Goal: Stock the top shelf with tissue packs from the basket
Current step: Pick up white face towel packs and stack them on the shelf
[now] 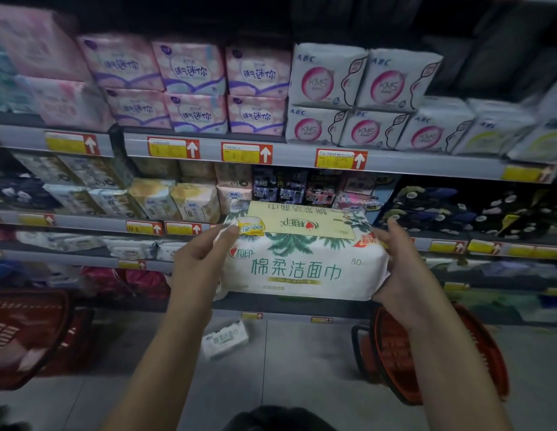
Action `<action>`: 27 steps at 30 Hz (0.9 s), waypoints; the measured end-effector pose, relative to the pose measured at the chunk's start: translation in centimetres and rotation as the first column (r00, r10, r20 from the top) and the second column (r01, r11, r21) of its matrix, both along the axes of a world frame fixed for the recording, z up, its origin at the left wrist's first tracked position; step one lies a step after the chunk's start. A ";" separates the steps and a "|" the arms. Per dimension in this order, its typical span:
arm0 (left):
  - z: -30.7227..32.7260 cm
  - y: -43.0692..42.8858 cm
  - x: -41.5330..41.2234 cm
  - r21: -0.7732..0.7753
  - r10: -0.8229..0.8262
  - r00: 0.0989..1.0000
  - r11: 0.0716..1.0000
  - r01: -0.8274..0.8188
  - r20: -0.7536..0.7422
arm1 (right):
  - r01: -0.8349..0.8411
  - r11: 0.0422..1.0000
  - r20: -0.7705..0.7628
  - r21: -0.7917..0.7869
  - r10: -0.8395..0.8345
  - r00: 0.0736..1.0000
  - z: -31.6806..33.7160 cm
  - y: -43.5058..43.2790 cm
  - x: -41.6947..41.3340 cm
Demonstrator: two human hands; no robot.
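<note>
A store shelving unit (302, 158) fills the view, its tiers crowded with wrapped packs and its rails lined with red and yellow price tags (246, 153). The highest tier in view carries pink packs (193, 88) on the left and white packs (358, 98) on the right, both stacked two high. Below is a grey tiled floor (286, 374). On it stand two red baskets, one at the left (28, 331) and one at the right (395, 353). The person holds a white and green tissue pack (302, 262) level in front of the middle tiers, well below the highest tier. The left hand (196, 265) grips its left end, thumb on top. The right hand (401, 269) clasps the right end, fingers curled around it. A smaller matching pack (225, 339) lies on the floor between the baskets.
</note>
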State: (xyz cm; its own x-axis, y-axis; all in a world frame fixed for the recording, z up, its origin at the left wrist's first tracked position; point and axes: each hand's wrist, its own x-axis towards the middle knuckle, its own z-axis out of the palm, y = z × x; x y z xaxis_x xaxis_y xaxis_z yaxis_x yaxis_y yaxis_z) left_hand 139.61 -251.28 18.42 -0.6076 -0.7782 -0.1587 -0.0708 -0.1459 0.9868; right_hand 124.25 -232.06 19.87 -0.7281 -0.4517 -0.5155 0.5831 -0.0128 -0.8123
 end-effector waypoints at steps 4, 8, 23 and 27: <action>0.5 0.9 -0.1 -0.077 -0.006 0.997 0.997 0.000 -0.082 | -0.055 0.989 0.061 -0.138 0.064 0.996 0.2 0.9 0.1; 0.3 1.2 -0.2 -0.175 -0.065 0.986 0.984 0.038 -0.150 | -0.126 0.983 0.023 -0.137 0.130 0.991 0.2 1.6 -0.2; 0.1 -0.6 -1.1 0.041 -0.343 0.910 0.931 0.362 -0.232 | -0.002 0.971 -0.289 -0.238 -0.069 0.955 0.5 2.6 0.2; 0.5 0.0 -1.4 0.052 -0.370 0.895 0.918 0.394 -0.251 | -0.028 0.965 -0.321 -0.260 -0.059 0.945 0.6 3.1 -0.2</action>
